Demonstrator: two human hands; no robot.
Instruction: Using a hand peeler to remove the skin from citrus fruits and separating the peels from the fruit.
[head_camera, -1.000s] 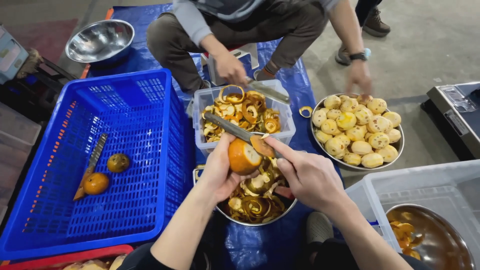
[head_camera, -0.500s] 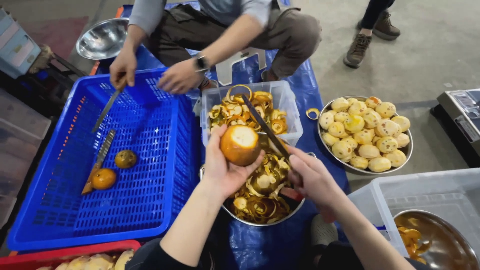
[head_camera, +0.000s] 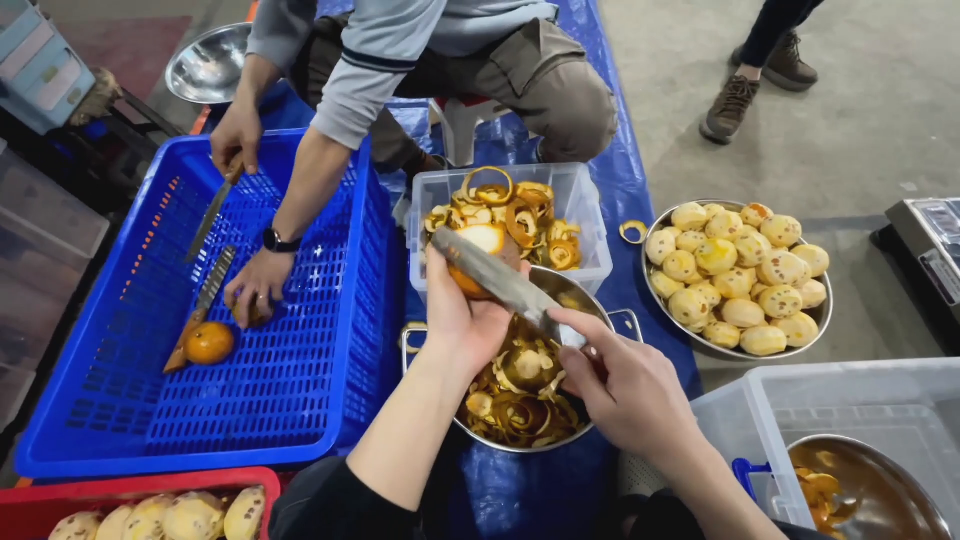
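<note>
Gripping a round orange fruit (head_camera: 483, 250) in the left hand (head_camera: 462, 315), right hand (head_camera: 625, 385) clenching a flat steel knife (head_camera: 500, 283), curled peels in the metal bowl (head_camera: 600, 300)

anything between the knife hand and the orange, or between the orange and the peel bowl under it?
Nothing visible. The right hand lays the knife straight on the orange held in the left hand, and the peel bowl sits open directly below.
</note>
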